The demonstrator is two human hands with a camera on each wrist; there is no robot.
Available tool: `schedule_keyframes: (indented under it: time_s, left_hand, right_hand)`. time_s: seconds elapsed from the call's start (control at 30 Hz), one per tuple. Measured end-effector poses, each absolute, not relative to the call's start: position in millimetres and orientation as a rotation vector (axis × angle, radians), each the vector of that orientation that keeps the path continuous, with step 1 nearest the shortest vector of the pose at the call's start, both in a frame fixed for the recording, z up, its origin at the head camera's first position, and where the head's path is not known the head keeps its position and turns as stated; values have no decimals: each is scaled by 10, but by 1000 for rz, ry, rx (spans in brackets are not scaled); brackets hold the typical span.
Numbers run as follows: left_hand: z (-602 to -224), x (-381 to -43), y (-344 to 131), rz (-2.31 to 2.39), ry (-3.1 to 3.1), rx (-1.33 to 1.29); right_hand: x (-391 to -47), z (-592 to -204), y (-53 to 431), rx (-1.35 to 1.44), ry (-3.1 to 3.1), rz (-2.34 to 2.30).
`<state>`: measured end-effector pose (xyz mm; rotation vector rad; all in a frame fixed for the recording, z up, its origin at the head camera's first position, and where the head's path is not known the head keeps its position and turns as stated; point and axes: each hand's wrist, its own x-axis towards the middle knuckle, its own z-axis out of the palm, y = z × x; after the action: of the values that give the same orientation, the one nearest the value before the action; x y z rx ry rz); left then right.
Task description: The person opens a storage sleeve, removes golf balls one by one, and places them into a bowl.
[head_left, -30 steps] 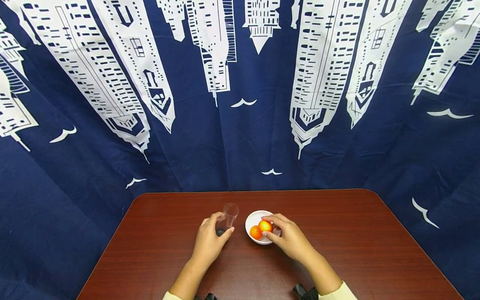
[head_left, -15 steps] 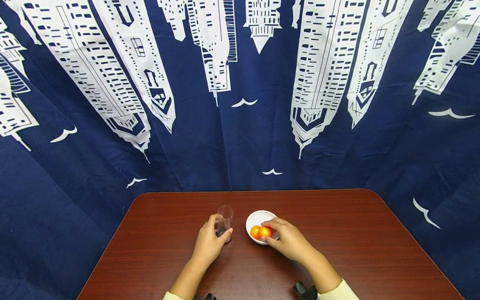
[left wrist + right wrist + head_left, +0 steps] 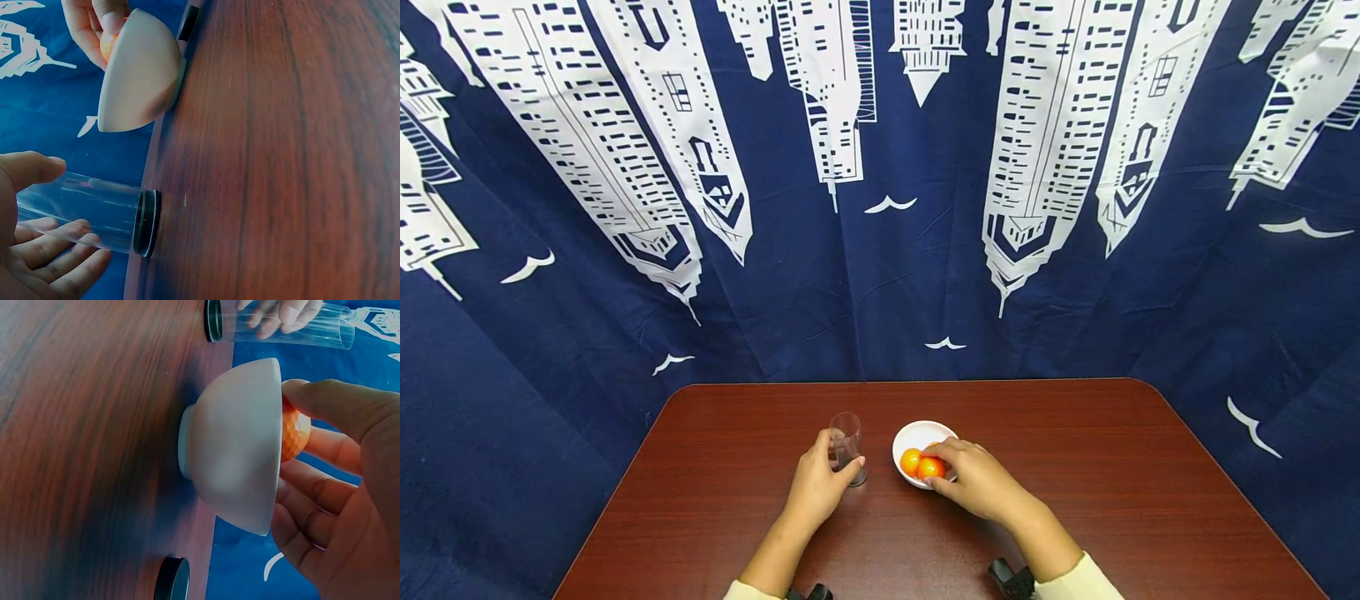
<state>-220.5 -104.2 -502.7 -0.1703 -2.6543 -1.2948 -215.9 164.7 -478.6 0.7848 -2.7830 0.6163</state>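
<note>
A clear plastic tube (image 3: pixel 94 209) with a black base stands on the table, close to upright. My left hand (image 3: pixel 818 483) holds it, thumb on one side and fingers on the other. To its right is a white bowl (image 3: pixel 917 433) with a few orange balls (image 3: pixel 912 461). My right hand (image 3: pixel 981 483) reaches over the bowl's rim and pinches a dimpled orange golf ball (image 3: pixel 295 433) between thumb and fingers. The golf ball is still within the bowl, partly above its rim. Other balls are partly hidden by the right hand.
The brown wooden table (image 3: pixel 737 442) carries everything. A black round cap (image 3: pixel 172 578) lies beside the bowl, hidden by the right hand in the head view. Behind the table hangs a blue cloth (image 3: pixel 820 292) with white buildings and birds.
The tube has gone from leaning right to nearly upright in the left hand, its base shifting right. The right hand has moved slightly down within the bowl, and the balls have shifted.
</note>
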Motion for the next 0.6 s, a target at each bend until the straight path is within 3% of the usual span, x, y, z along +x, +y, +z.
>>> schedule_keyframes:
  time_s: [0.6]
  left_hand:
    - [-5043,-2237,-1020,-1361,-2626,-172]
  right_hand:
    - [-2186,-4826,1625,806,-2688,603]
